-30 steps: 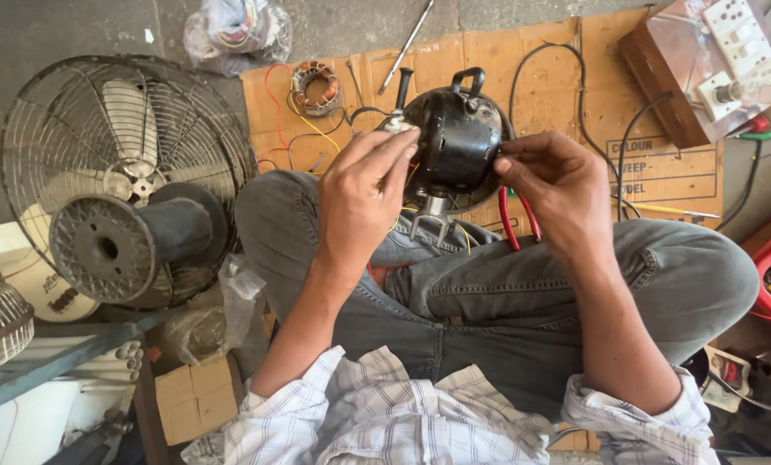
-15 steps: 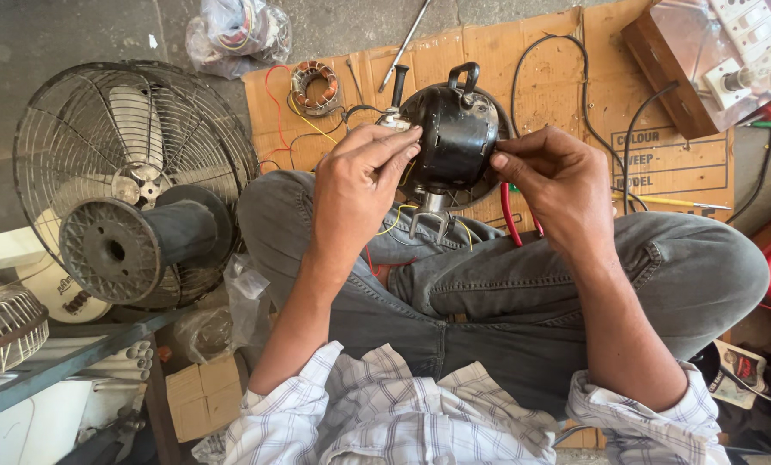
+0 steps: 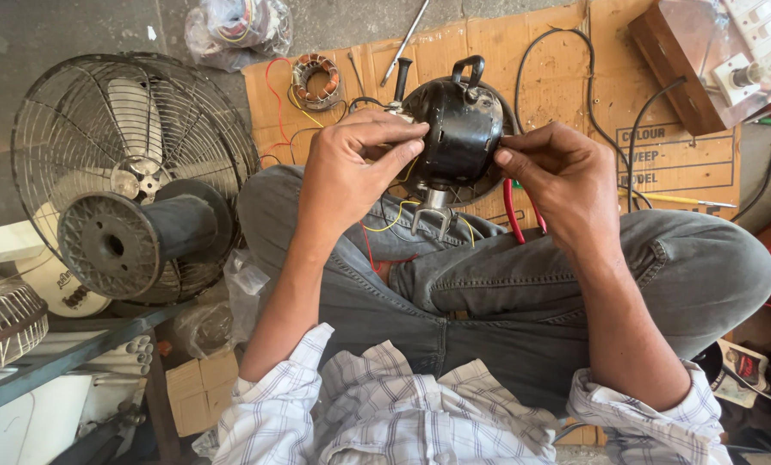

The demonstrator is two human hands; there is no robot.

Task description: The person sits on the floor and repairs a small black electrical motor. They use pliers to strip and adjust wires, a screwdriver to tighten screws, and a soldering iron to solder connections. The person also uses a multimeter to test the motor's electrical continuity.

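both hands (image 3: pixel 351 172) (image 3: pixel 557 176) pinch black fan motor (image 3: pixel 461 129); table fan (image 3: pixel 127 181) beside

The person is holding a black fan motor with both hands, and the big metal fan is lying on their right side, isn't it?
Not quite. Both hands, left and right, do hold the black fan motor, but the head view shows the caged metal fan lying on the person's left side, not the right.

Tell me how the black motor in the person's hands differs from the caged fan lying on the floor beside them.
The black motor is bare, with no blades or guard; the caged fan has pale blades inside a wire guard. The motor is held up over the lap by the left hand and right hand; the fan lies untouched on the floor. The motor trails loose coloured wires; none show on the fan. Both have round dark housings.
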